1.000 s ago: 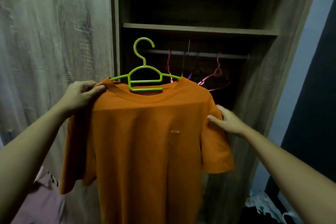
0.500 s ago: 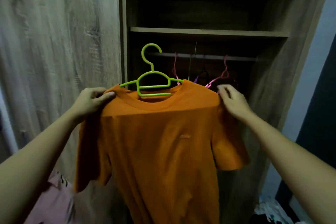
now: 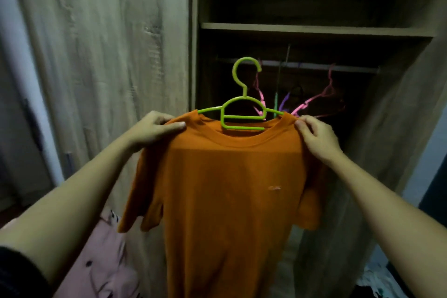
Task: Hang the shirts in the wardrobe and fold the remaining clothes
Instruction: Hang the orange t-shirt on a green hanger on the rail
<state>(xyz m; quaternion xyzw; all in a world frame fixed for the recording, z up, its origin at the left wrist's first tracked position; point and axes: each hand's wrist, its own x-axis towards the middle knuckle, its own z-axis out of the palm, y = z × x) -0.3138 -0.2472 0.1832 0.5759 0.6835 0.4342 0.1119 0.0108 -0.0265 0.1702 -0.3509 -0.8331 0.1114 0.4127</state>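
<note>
An orange T-shirt (image 3: 225, 189) hangs on a green plastic hanger (image 3: 242, 106) held up in front of the open wardrobe (image 3: 314, 29). My left hand (image 3: 152, 128) grips the shirt's left shoulder over the hanger arm. My right hand (image 3: 316, 135) pinches the right shoulder. The hanger's hook sits level with the hanging rail (image 3: 350, 68) but in front of it, not on it. Pink and purple empty hangers (image 3: 321, 99) dangle from the rail behind the shirt.
A closed wooden wardrobe door (image 3: 108, 55) fills the left. A shelf (image 3: 314, 29) runs above the rail. A pink garment (image 3: 104, 261) lies low at the left, and light clothes (image 3: 377, 283) lie at the bottom right.
My right hand moved from the sleeve up to the right shoulder near the collar. The shirt on its hanger shifted right toward the wardrobe opening.
</note>
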